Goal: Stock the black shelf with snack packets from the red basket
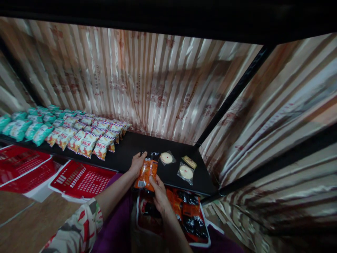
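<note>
Packet (147, 172), orange with black ends, is held by both hands at the front edge of the black shelf (126, 147), towards its right end; whether it touches the shelf cannot be told. Its long axis runs from front to back, tipped slightly right. The left hand (137, 164) has a narrow grip on its far left corner; the right hand (158, 193) pinches its near right side. So the left hand is nearer the shelf's back edge, the right nearer the basket (206, 244) of similar orange-and-black packets (191, 211) below the front edge. To the right lie two round wrapped pieces (166, 157) and, near the back right corner, a yellowish packet (189, 162). A barcode-like patch (141, 183) marks the held packet's near end. Red characters on the white bags (88, 142) towards the left and reddish print on the striped sheeting (155, 88) are too small or blurred to read.
</note>
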{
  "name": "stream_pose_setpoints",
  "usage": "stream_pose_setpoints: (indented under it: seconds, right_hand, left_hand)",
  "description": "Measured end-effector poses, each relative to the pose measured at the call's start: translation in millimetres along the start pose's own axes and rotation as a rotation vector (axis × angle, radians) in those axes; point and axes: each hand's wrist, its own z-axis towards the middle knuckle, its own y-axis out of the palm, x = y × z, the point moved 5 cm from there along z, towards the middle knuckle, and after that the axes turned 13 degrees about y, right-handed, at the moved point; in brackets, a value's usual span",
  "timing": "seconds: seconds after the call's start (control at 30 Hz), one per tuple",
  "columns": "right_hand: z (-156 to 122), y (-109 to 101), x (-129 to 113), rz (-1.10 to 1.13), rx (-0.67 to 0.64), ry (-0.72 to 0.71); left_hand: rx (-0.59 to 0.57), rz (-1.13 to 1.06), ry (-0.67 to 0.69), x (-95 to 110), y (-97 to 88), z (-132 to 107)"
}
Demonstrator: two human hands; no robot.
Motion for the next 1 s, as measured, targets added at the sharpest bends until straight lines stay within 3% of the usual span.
stream_pose_setpoints:
  seconds: [0.2,0.37,0.53,0.77,1.0]
  right_hand:
    - [-1,3,6,-0.002,0.037,0.026]
    - [14,-8,11,0.105,0.139,-0.006]
    - [27,-13,11,-0.146,0.197,-0.132]
    - [25,-10,3,-0.147,0.213,-0.147]
    - [11,-16,-18,-0.070,0.451,-0.161]
  left_hand:
    - [0.068,0.060,0.011,-15,-7.9,17]
    - [0.137,0.150,0.052,-21,-12.7,36]
    - [0.176,0.198,0.081,-20,-10.0,49]
    - [0.198,0.221,0.066,-32,-3.7,54]
    - [0.196,0.217,0.019,-55,-1.2,51]
